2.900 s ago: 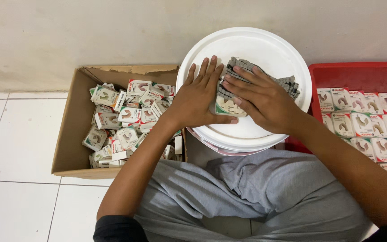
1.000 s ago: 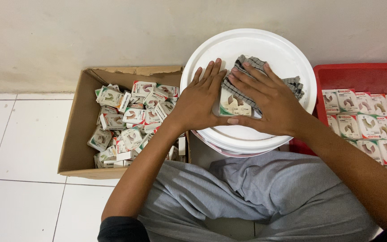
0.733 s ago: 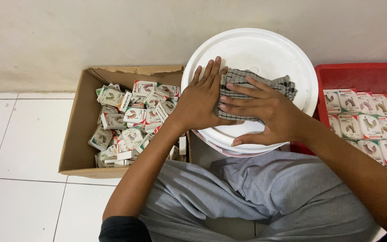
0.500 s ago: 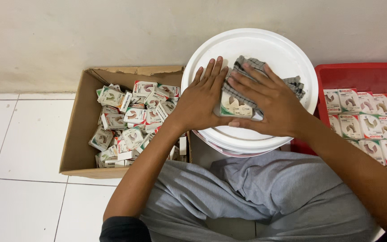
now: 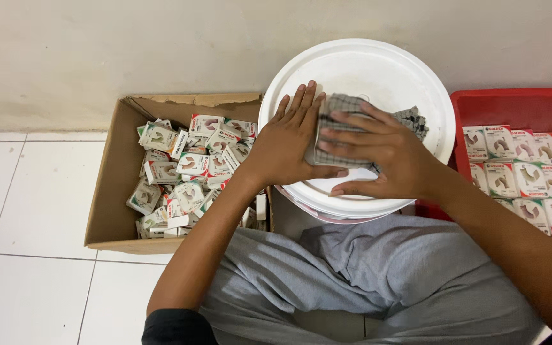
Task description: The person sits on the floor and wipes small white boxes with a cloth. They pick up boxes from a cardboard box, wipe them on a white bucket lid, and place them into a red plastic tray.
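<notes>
A soft checked grey cloth (image 5: 346, 131) is pressed flat on the round white bucket lid (image 5: 378, 70) by L hand (image 5: 285, 147) & R hand (image 5: 388, 153), fingers spread, nothing gripped. Cardboard box (image 5: 113, 191) w/ small packs sits just beside.

We seem to be in a small home-based packing spot rather than a proper factory or shop. We sit on a floor of plain white tiles (image 5: 27, 191) against a bare, slightly stained off-white wall (image 5: 129, 51). A torn cardboard box (image 5: 113, 191) beside us is heaped with small printed packets (image 5: 186, 172), all alike, and a red plastic tray (image 5: 519, 108) holds the same packets (image 5: 531, 179) laid in neat rows. An upturned white bucket lid (image 5: 365, 70) serves as our work surface instead of a bench.
</notes>
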